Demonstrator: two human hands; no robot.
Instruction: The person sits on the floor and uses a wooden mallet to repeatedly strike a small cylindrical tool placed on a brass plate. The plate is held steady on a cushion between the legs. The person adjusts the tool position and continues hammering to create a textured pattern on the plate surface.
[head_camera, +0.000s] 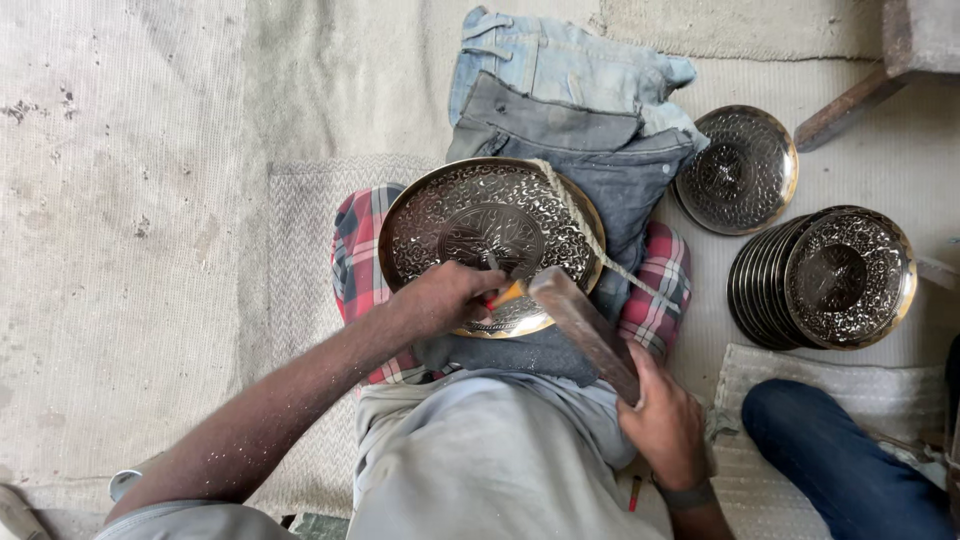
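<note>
1. My left hand (448, 296) is clenched around a small chisel with an orange handle (505, 294), its tip set down on the engraved metal plate (480, 235); the fingers wrap it tight, knuckles toward 10 o'clock
2. My right hand (665, 425) grips the lower end of a wooden mallet (583, 330), fingers closed on it. The mallet's long axis runs from my hand at 5 o'clock up toward 11 o'clock, and its head sits just beside the chisel handle, on its 3 o'clock side
3. So the chisel lies at 10 to 11 o'clock from my right hand, in line with the mallet; the mallet head is the nearest thing to it. I can't tell whether the two are touching
4. The plate rests tilted on folded denim cloth (570, 110) and a red checked cushion (358, 255) on my lap, with a cord (590, 235) drawn across its 3 o'clock rim
5. On the woven floor mat (150, 200) at 2 to 3 o'clock lie one loose engraved plate (738, 170) and a leaning stack of plates (830, 278), well apart from both hands
6. A knee in blue trousers (840, 460) shows at 4 o'clock, near my right wrist
</note>
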